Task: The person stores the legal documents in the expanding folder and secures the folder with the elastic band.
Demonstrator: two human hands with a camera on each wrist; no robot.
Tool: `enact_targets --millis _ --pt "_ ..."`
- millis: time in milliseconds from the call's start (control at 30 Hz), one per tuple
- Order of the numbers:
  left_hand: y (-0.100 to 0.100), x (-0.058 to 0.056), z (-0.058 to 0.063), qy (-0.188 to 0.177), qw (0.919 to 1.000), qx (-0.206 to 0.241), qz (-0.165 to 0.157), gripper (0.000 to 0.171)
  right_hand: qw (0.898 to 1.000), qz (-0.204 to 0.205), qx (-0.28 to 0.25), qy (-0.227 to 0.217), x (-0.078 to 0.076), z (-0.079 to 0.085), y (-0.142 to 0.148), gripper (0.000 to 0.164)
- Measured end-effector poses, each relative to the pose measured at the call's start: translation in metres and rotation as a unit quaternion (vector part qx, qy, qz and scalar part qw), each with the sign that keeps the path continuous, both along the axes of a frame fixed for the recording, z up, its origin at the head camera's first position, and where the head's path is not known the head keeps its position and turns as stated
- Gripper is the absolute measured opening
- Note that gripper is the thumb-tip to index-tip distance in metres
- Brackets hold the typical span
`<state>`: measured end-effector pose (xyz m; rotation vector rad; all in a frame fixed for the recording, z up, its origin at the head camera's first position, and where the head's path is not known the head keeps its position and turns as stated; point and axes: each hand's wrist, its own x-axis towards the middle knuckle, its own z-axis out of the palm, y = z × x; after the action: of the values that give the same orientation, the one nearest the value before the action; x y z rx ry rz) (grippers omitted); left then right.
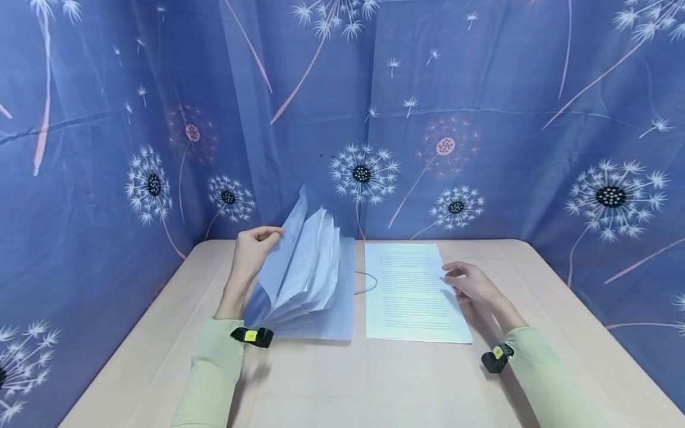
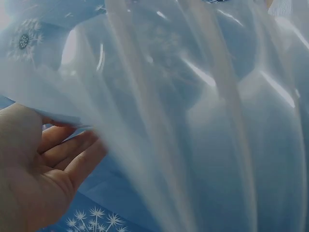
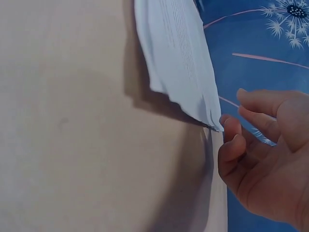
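Note:
A blue folder with clear plastic sleeves (image 1: 313,267) stands partly fanned out at the left of the table, its back cover (image 1: 342,321) lying flat. My left hand (image 1: 254,249) pinches the upper edge of the leftmost leaf between thumb and fingers. Close up in the left wrist view, the sleeves (image 2: 203,125) look glossy and bowed beside the left hand (image 2: 48,169). To the right lies a stack of printed paper (image 1: 412,291). At its right edge is my right hand (image 1: 473,285), fingers loosely bent. In the right wrist view, its fingertips are right by the paper's (image 3: 178,72) corner.
A thin looped cord (image 1: 369,282) reaches from the folder toward the paper stack. Blue curtain (image 1: 299,148) with dandelion prints hangs behind the table (image 1: 385,380) and along both sides. A black wrist camera (image 1: 251,337) sits on each sleeve.

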<state>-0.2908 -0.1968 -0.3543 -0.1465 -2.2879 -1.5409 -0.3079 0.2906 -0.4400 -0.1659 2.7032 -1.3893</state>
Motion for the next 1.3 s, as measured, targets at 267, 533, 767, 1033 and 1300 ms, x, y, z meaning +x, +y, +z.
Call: enact_targets --millis 267,533,767,1033,1300 --pt "-0.001 0.000 0.002 -0.024 0.9995 -0.006 -0.020 0.022 1.000 0.000 0.006 -0.024 0.000 -0.002 -0.002 0.057" --pt "-0.003 0.004 0.000 -0.033 0.9982 -0.047 -0.019 0.024 0.994 0.000 0.104 0.025 -0.005 -0.007 -0.010 0.076" --pt "-0.001 0.006 0.001 -0.070 0.9889 -0.128 -0.029 0.028 0.991 -0.007 0.132 0.005 -0.005 -0.005 -0.014 0.084" --pt "-0.005 0.005 0.003 -0.078 0.9879 -0.122 -0.056 0.026 0.991 -0.034 0.113 -0.063 -0.008 -0.006 -0.014 0.094" --pt "-0.014 0.004 0.004 -0.027 0.9978 -0.045 -0.040 0.027 0.995 0.000 0.087 -0.048 -0.008 -0.009 -0.003 0.077"
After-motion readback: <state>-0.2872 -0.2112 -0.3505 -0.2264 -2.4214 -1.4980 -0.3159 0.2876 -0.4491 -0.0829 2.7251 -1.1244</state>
